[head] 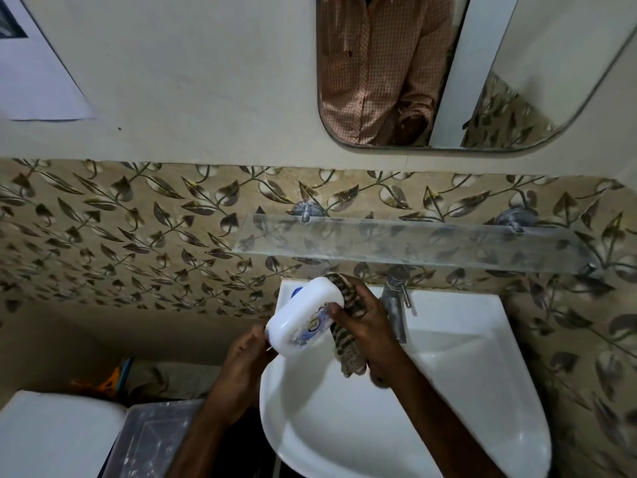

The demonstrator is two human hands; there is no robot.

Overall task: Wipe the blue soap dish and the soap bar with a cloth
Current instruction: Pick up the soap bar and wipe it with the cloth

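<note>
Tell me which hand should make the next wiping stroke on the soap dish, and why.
Right. The right hand grips the striped cloth against the soap dish; the left hand only holds the dish's near end, steadying it over the sink.

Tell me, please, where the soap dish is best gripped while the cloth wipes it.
Probably its near end, from the left, as the left hand does. The soap dish is oblong; the right hand presses the cloth on its right side, leaving that end free.
</note>
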